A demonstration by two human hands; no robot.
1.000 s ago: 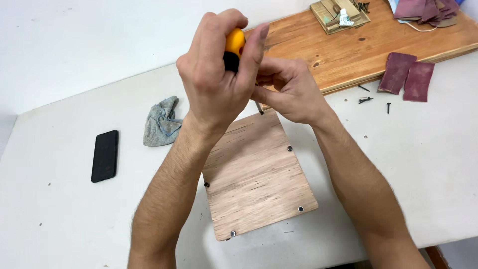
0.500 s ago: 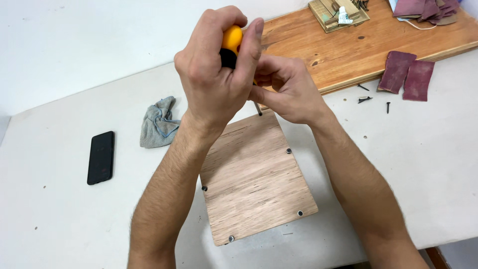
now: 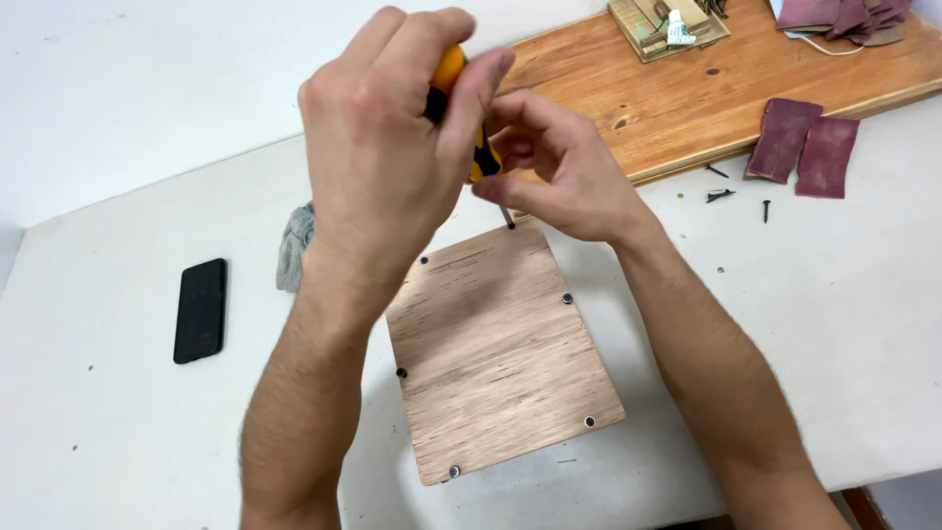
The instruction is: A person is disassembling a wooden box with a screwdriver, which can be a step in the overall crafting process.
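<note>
A small plywood panel (image 3: pixel 505 348) lies flat on the white table (image 3: pixel 118 432), with dark screw heads along its edges. My left hand (image 3: pixel 388 162) grips the top of an orange and black screwdriver (image 3: pixel 453 74) held upright. Its metal tip (image 3: pixel 508 218) stands at the panel's far right corner. My right hand (image 3: pixel 559 167) is cupped around the lower handle and shaft, fingers pinching it just above the tip. The screw under the tip is hidden.
A black phone (image 3: pixel 201 309) lies at the left, a grey rag (image 3: pixel 294 245) beside my left forearm. A large wooden board (image 3: pixel 716 83) sits at the back right, carrying a small wooden box (image 3: pixel 667 25). Dark red sandpaper pieces (image 3: pixel 805 147) and loose screws (image 3: pixel 721 194) lie nearby.
My left hand has turned slightly on the screwdriver's top; both hands and the panel stay in the same place.
</note>
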